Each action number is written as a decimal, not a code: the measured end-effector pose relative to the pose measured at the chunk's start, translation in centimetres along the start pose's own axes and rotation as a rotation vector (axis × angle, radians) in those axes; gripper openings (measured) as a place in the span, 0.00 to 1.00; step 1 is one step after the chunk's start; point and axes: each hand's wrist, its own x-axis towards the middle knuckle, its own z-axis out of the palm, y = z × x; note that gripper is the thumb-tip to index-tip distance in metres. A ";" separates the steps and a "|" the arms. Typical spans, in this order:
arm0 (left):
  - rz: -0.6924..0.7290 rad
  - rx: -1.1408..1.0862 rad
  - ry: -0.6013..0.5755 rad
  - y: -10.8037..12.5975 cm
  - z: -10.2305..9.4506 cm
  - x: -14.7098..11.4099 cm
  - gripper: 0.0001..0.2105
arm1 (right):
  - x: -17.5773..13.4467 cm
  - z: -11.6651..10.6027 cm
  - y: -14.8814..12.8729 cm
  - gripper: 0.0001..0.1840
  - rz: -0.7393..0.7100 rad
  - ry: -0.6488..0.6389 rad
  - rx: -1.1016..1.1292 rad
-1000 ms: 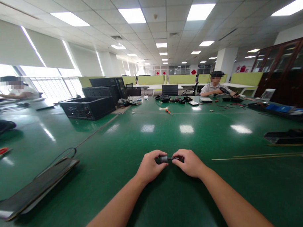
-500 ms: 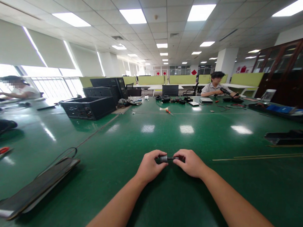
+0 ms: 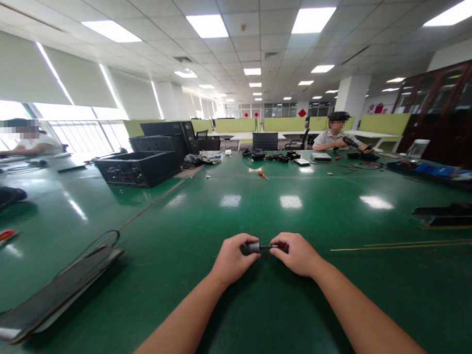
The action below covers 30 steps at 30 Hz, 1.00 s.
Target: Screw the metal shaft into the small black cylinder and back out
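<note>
Between my two hands is a small grey-and-black cylinder with a thin dark shaft (image 3: 254, 247), lying level just above the green table. My left hand (image 3: 231, 260) pinches the thick cylinder end between thumb and fingers. On the opposite side my right hand (image 3: 296, 254) grips the far end of the shaft with thumb and fingertips. The cylinder's left end and the shaft's tip are partly covered by my fingers. Its exact kind is too small to make out.
A long flat dark panel with a cable (image 3: 62, 294) lies at left. Black computer cases (image 3: 138, 167) stand behind it. An orange screwdriver (image 3: 263, 174) lies ahead. Thin brass rods (image 3: 397, 245) are at right. A co-worker (image 3: 337, 134) sits across, another person at far left.
My hands and the piece between them stay almost in place. Across the table, the co-worker's hand has shifted slightly, and the person at far left has moved an arm.
</note>
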 end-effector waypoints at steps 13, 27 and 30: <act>-0.020 0.000 0.002 -0.3 -0.1 0.1 0.14 | 0.0 -0.2 0.2 0.08 0.009 0.009 -0.008; -0.062 0.007 0.007 -0.1 -0.1 0.1 0.14 | -0.1 -0.2 0.4 0.08 0.022 0.020 -0.012; -0.065 0.005 0.008 -0.1 -0.1 0.1 0.14 | -0.1 -0.3 0.3 0.08 0.019 0.023 -0.015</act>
